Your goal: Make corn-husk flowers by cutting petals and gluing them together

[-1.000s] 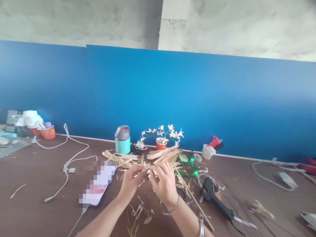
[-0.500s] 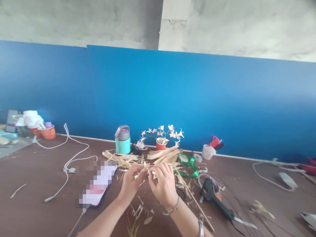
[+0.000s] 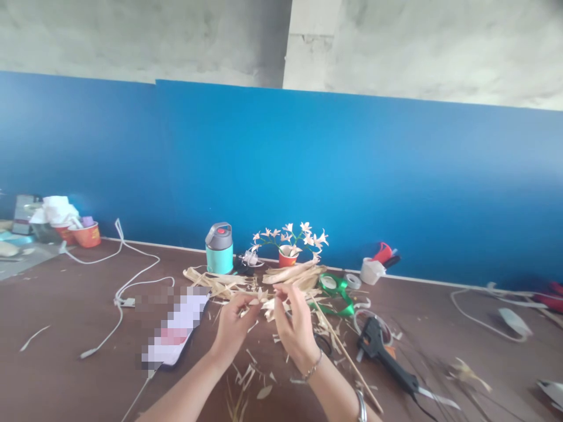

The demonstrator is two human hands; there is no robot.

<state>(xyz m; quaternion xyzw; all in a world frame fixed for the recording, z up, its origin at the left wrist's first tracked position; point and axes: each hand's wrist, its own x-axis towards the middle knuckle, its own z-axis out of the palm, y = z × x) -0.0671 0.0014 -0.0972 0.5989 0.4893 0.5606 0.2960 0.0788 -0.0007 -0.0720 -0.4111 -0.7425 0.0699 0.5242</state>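
My left hand (image 3: 234, 327) pinches a small pale flower (image 3: 261, 295) made of dried husk, its pointed petals showing above the fingertips. Just right of the flower, my right hand (image 3: 295, 325) is raised with thumb and fingers apart, and I see nothing in it. Strips of dried husk (image 3: 294, 273) lie heaped beyond both hands. Behind the heap, a red paper cup (image 3: 288, 258) holds green stems with similar pale flowers (image 3: 307, 239). Small husk scraps (image 3: 264, 391) are scattered on the brown table (image 3: 185, 387) between my forearms.
Left of my hands lie a phone with a blurred screen (image 3: 180, 334) and white cables (image 3: 118, 293). A turquoise flask (image 3: 219, 258) stands at the back. On the right are green ribbon (image 3: 343, 293), a black glue gun (image 3: 387, 357), a thin stick (image 3: 347, 351) and a white cup (image 3: 372, 271).
My right hand has drawn away from the flower toward the right, and its fingers have spread. The left hand keeps its pinch in nearly the same place.
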